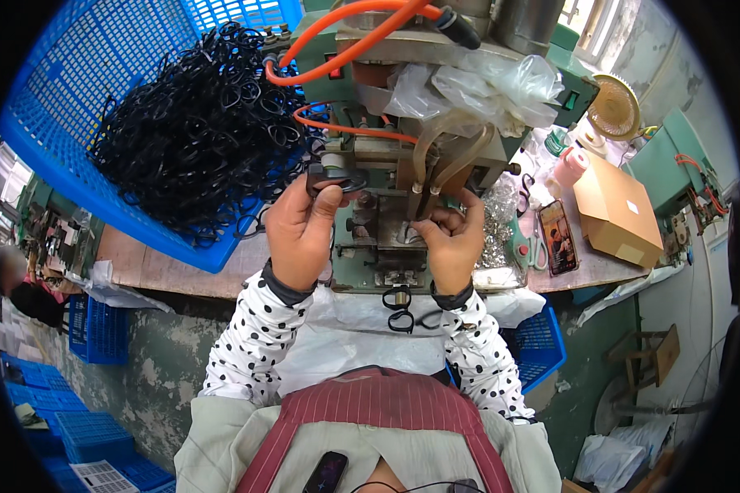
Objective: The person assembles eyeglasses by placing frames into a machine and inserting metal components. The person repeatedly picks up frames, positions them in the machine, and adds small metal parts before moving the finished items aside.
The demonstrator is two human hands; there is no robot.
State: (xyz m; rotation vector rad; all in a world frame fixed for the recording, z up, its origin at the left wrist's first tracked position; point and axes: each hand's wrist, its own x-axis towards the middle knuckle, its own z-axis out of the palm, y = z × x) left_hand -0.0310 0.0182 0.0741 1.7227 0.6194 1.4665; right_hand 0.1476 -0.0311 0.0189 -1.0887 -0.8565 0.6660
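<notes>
My left hand (300, 226) is closed on a black looped handle (344, 178), thumb on top, at the left side of a green bench machine (347, 271). My right hand (454, 238) pinches at a small shiny piece (408, 236) on the machine's metal fixture (390, 222); its exact kind cannot be made out. Two clear tubes (426, 160) come down just above my right fingers. Some black loops (400, 311) hang at the machine's front edge, below and between my hands.
A blue basket (45, 107) heaped with black looped handles (201, 135) stands at left. Small metal parts (497, 222), green-handled scissors (538, 249), a phone (558, 238) and a cardboard box (617, 209) lie at right. Orange hoses (337, 41) cross above. Another blue basket (543, 349) sits below right.
</notes>
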